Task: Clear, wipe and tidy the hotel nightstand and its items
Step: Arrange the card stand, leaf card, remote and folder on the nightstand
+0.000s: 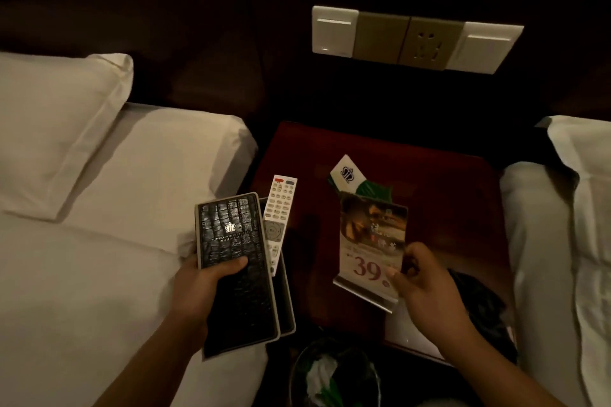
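The right hand [426,287] pinches the clear acrylic card stand [370,241] by its right edge over the dark red wooden nightstand [446,182] (light, stiff, likely slippery), while the left hand [205,277] grips a black crocodile-pattern folder [231,235].

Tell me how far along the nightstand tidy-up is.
Early. Done: crumpled rubbish already sits in the waste bin. In hand: the left hand grips the black hotel folder, and the right hand pinches the acrylic price sign. Left: the green-and-white card lies on the nightstand, the white remote sits at its left edge, and no wiping shows yet.
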